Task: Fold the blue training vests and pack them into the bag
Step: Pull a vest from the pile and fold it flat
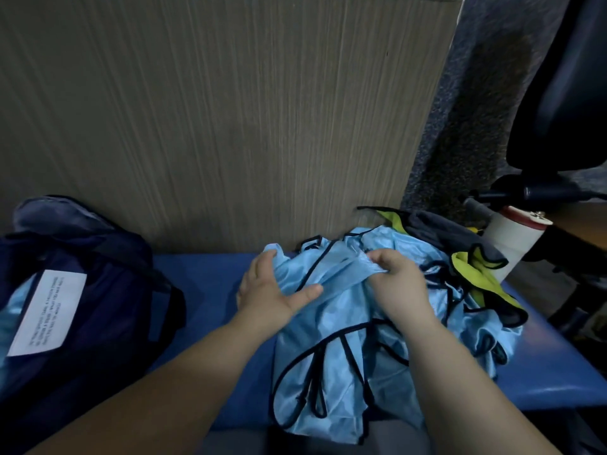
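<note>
While gripping vests (345,326) — two hands (272,290) (400,284)

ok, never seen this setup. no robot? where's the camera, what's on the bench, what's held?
No robot here: a person works with bare hands. The one picture comes from a wide-angle camera worn on their head, looking down. The left hand and right hand both grip a light blue vest lying on a blue padded surface. A dark bag with a white label sits at the left. A yellow-green vest and a white cylinder are at the right.
</note>
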`<action>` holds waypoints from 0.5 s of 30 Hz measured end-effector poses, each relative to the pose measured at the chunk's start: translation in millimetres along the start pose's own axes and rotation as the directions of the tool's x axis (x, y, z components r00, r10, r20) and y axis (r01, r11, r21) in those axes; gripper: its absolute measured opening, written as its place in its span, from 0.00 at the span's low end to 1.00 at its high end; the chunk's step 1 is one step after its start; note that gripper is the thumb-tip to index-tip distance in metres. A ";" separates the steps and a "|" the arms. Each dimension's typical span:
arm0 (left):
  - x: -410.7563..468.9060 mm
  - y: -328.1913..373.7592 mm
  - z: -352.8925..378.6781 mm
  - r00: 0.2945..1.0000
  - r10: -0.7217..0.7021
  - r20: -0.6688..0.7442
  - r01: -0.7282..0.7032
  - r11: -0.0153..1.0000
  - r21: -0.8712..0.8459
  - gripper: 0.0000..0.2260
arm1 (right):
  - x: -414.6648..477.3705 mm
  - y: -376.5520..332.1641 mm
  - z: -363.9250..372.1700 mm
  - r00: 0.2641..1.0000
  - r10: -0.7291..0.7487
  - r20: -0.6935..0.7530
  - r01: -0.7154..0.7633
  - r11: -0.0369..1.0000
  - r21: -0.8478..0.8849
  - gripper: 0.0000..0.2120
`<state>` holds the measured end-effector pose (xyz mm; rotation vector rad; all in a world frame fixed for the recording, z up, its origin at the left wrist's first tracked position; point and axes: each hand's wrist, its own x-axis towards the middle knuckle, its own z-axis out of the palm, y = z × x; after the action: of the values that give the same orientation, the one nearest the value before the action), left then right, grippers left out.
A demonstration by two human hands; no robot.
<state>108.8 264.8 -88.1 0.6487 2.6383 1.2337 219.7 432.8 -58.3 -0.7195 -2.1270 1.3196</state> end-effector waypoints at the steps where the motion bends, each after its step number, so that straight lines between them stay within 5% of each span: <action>1: -1.2 1.8 3.5 0.997 0.075 0.017 -0.073 0.989 -0.129 0.51 | -3.6 -2.9 7.7 0.998 -0.032 0.050 0.030 0.999 0.038 0.17; 3: -6.0 6.8 8.9 0.965 0.212 0.156 -0.148 0.927 -0.344 0.55 | -12.1 -5.6 22.7 0.978 -0.083 0.191 0.064 0.993 0.104 0.18; 5: -7.2 8.2 11.9 0.925 0.294 0.239 -0.193 0.909 -0.370 0.51 | -20.0 -7.6 34.0 0.921 -0.126 0.369 0.070 0.984 0.162 0.21; 8: -5.1 -1.6 10.7 0.954 0.283 0.093 -0.255 0.936 -0.241 0.22 | -25.0 -6.8 36.9 0.819 -0.154 0.553 0.037 0.976 0.216 0.25; 12: -0.5 -23.3 -0.7 0.998 0.034 -0.054 -0.051 0.932 -0.360 0.06 | -14.9 -4.0 16.5 0.930 -0.145 0.338 0.088 0.980 0.177 0.21; 15: 3.3 -27.7 -20.0 0.989 -0.150 0.017 0.131 0.797 -0.590 0.07 | -2.4 3.8 -8.3 0.977 -0.121 0.173 0.142 0.983 -0.115 0.14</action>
<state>90.7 236.8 -96.1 0.3125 2.0722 1.8906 227.7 437.8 -59.0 -0.5231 -2.3646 1.2191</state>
